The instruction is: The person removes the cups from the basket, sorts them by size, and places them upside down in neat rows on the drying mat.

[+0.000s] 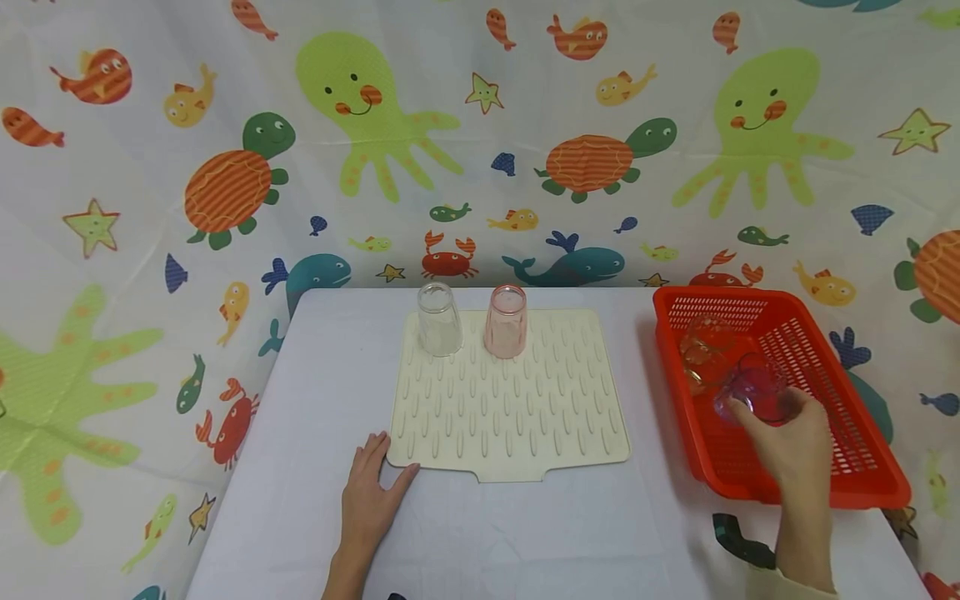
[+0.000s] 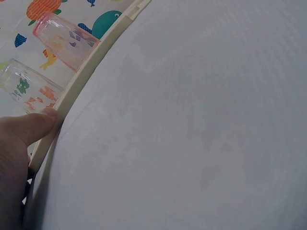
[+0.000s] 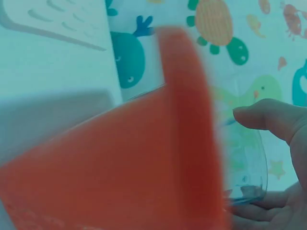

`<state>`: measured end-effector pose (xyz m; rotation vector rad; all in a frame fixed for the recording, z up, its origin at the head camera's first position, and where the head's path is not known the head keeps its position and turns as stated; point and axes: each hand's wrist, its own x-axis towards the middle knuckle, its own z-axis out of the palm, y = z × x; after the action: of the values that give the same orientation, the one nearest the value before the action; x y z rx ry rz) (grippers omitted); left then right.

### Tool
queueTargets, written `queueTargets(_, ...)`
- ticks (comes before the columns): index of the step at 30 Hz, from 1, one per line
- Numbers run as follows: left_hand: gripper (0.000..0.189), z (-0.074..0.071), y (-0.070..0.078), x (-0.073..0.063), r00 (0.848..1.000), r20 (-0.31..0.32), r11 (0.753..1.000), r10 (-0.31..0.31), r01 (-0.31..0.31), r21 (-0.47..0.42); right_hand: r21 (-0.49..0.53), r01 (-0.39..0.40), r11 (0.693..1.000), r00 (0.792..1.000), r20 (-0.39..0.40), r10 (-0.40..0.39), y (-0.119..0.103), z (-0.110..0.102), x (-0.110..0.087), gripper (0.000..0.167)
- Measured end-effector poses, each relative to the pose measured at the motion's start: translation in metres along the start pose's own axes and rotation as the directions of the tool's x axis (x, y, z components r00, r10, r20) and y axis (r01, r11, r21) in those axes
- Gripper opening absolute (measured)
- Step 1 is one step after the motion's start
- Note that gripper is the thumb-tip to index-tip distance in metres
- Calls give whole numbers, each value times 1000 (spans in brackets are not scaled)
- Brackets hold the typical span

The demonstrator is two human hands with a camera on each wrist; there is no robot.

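My right hand [image 1: 798,437] reaches into the red basket and grips a purple-tinted glass [image 1: 752,390]. In the right wrist view the thumb is on one side of this glass [image 3: 247,167] and the other fingers are on the opposite side. Further glassware [image 1: 701,354] lies behind it in the basket, its outlines hard to separate. My left hand [image 1: 367,496] rests at the near left corner of a cream drying mat [image 1: 510,417], thumb against its edge. Upside down at the mat's back stand a clear glass [image 1: 440,321] and a pink glass [image 1: 507,323].
The red plastic basket [image 1: 693,442] takes up the right side of the white-covered table [image 1: 315,367]. Its wall fills much of the right wrist view. Behind the table hangs a curtain [image 1: 465,100] printed with sea animals. A dark strap [image 1: 738,540] shows beside the right wrist.
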<state>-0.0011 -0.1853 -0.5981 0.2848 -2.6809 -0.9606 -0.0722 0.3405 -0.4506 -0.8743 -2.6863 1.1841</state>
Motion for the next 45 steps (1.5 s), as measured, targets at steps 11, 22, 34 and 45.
queueTargets(11, 74, -1, 1, -1, 1000, -3, 1000, 0, 0, -4, 48, 36, 998, 991, -129, -29, -18, -7, -15, 88)
queueTargets(22, 74, 0, 1, -1, 1000, -5, 1000, 1, -1, -2, 59, 87, 994, 983, -167, -76, -32, -7, -30, 87)
queueTargets(34, 74, -1, 1, -1, 1000, -4, 1000, 3, -3, -10, 62, 202, 977, 968, -164, -190, -43, 0, -42, 89)
queueTargets(45, 74, -3, 3, 0, 1000, -1, 1000, 2, -2, -5, 53, 344, 937, 936, -93, -339, -54, 13, -54, 88)
